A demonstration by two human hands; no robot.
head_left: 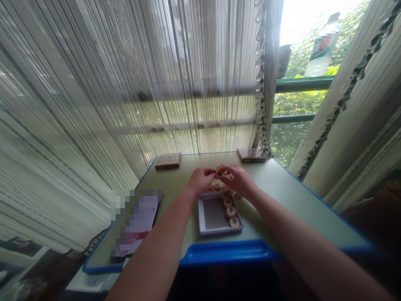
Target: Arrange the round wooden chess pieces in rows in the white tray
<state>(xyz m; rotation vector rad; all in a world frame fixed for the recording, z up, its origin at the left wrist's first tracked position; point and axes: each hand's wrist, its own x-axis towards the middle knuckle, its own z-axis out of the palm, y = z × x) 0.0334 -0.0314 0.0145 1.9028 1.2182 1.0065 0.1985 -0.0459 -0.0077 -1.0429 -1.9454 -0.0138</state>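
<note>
My left hand (200,180) and my right hand (239,180) meet over the far end of a shallow white box (216,214) on a green table with a blue rim (225,253). Both hands pinch round wooden chess discs (223,172) held between their fingertips. A row of similar discs (231,211) lies along the box's right inner side, with more discs under my hands.
Two brown wooden box parts lie at the table's far edge, one left (168,161) and one right (251,154). A blurred flat object (134,223) rests at the table's left. String curtains hang behind, and a window with green rails (300,83) is at the right.
</note>
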